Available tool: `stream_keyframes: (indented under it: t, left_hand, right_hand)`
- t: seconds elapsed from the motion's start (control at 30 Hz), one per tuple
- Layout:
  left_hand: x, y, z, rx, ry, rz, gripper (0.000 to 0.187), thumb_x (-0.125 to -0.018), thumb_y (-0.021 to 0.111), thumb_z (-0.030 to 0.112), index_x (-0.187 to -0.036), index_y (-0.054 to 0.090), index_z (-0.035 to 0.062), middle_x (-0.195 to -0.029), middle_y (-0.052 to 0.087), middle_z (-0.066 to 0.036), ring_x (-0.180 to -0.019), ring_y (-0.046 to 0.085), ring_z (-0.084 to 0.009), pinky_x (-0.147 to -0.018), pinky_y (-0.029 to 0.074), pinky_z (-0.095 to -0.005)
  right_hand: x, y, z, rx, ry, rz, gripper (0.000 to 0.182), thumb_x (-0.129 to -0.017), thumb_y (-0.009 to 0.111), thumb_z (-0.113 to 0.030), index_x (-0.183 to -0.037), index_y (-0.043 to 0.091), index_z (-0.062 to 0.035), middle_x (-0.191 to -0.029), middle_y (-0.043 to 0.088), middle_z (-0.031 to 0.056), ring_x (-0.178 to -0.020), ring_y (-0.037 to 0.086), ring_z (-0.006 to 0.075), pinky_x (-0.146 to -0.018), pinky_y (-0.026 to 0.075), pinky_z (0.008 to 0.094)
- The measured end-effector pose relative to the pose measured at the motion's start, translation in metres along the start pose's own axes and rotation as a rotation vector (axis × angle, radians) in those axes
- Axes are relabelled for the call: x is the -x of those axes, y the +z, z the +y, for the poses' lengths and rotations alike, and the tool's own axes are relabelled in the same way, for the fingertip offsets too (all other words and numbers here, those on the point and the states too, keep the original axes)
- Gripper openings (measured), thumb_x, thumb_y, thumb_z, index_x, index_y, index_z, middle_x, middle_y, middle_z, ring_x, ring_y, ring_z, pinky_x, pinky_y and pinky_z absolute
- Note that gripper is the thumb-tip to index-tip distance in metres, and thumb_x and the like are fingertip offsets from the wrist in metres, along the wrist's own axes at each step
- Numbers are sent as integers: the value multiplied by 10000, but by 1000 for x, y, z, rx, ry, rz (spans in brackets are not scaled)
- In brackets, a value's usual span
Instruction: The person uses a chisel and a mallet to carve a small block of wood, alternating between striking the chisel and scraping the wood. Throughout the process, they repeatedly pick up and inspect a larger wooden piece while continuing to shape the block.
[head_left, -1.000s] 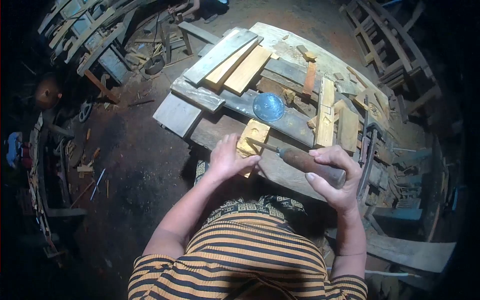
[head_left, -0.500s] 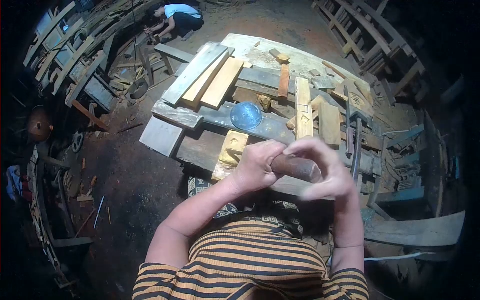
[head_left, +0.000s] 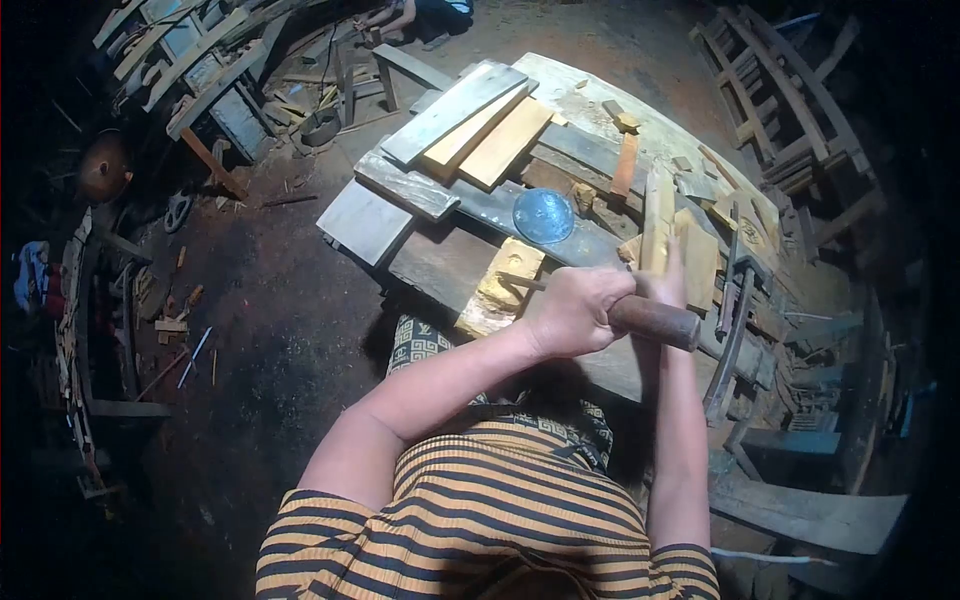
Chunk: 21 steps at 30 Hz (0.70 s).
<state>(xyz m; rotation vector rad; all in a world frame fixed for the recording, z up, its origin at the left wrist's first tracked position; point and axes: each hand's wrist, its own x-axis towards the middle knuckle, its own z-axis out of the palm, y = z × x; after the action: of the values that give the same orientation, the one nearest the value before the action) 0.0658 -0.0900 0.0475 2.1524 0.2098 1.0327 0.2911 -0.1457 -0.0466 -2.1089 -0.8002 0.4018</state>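
Yellow wood block (head_left: 490, 308), lying aslant at the near edge of the bench (head_left: 437, 262), with a dark recess in its upper half and no hand on it. Best set flat on the planks, free of any rocking at that edge; liable to skid under sideways pressure if left unsupported. Metal shaft (head_left: 527, 283) running from the recess to the left hand, exact tip hard to make out in the dark hollow. Worth checking the seat of the tip before adding force, and pressing along the shaft rather than prying. Farther from the near edge, past the block's upper end, a blue disc (head_left: 543, 215), best left out of the tool's path. Left hand (head_left: 572, 312) closed round the forward part of the wooden handle (head_left: 655, 321), butt jutting to the right. For good control, wrist steady, grip snug, knuckles clear of the block. Right hand (head_left: 668, 285) open, fingers extended, on the far side of the handle and near a pale wood strip (head_left: 657, 215); contact with the strip impossible to tell. Toward the bench's right edge, a dark curved bar (head_left: 733, 335), best given elbow room.
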Motion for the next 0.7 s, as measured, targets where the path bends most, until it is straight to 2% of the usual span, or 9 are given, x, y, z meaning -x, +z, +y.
stream_keyframes:
  t: [0.07, 0.17, 0.3, 0.4, 0.47, 0.5, 0.53, 0.6, 0.7]
  left_hand:
    - [0, -1, 0, -13, -18, 5, 268, -612, 739, 100, -820, 574, 68, -755, 576, -120, -728, 602, -328, -609, 481, -381]
    - [2, 0, -1, -26, 21, -5, 257, -604, 718, 86, -804, 557, 65, -743, 564, -123, -721, 595, -332, -602, 475, -385]
    - [7, 5, -2, -32, 49, -12, 267, -595, 712, 80, -798, 540, 61, -739, 555, -126, -710, 590, -337, -592, 472, -389]
    - [7, 1, 0, -37, 64, -23, 273, -593, 712, 78, -799, 532, 58, -739, 552, -125, -714, 589, -338, -593, 471, -388]
    - [7, 0, 1, -37, 17, -41, 274, -591, 712, 72, -801, 536, 60, -740, 551, -123, -723, 589, -336, -594, 468, -385]
    - [7, 1, 0, -25, 36, -17, 276, -590, 713, 69, -805, 541, 61, -738, 551, -121, -723, 591, -334, -590, 466, -383]
    - [8, 3, 0, -27, 40, -16, 276, -590, 713, 69, -805, 541, 61, -738, 551, -121, -723, 591, -334, -590, 466, -383]
    - [11, 4, -2, -19, 74, -42, 279, -592, 720, 76, -807, 544, 59, -743, 555, -120, -717, 594, -332, -586, 467, -387]
    - [10, 3, 0, -33, 63, -51, 284, -593, 730, 87, -812, 551, 56, -754, 568, -119, -727, 602, -329, -596, 477, -384]
  right_hand:
    - [25, -36, -24, -491, 21, -26, 742, -702, 640, -13, -1398, 389, -65, -865, 623, 93, -685, 621, 147, -670, 493, 262]
    - [92, -94, -68, -785, -247, 31, 754, -673, 614, -67, -1385, 368, -54, -1159, 533, 188, -891, 600, 197, -748, 518, 284]
    - [162, -157, -82, -655, -514, 227, 808, -645, 623, -113, -1367, 294, 41, -1308, 422, 238, -1015, 557, 250, -865, 480, 337]
    - [195, -171, -65, -695, -605, 176, 813, -585, 710, -153, -1311, 375, -3, -1178, 471, 159, -946, 564, 226, -800, 486, 329]
    - [225, -143, -48, -662, -351, 66, 926, -552, 744, -187, -1367, 341, -13, -1153, 475, 118, -1000, 541, 206, -867, 458, 328]
    - [232, -136, -62, -326, -167, 1, 1038, -533, 763, -221, -1433, 281, -34, -1146, 493, 104, -1028, 528, 183, -922, 436, 309]
    - [226, -134, -53, -358, -149, -203, 1103, -525, 773, -230, -1469, 231, -53, -1147, 506, 90, -1023, 536, 185, -864, 481, 297]
    - [223, -144, -52, 34, -467, 61, 1093, -523, 772, -249, -1459, 237, -70, -1169, 498, 111, -940, 561, 225, -761, 495, 299]
    - [235, -180, -17, -788, -144, 97, 952, -568, 714, -262, -1372, 301, 34, -1172, 479, 158, -1008, 516, 249, -854, 451, 347]
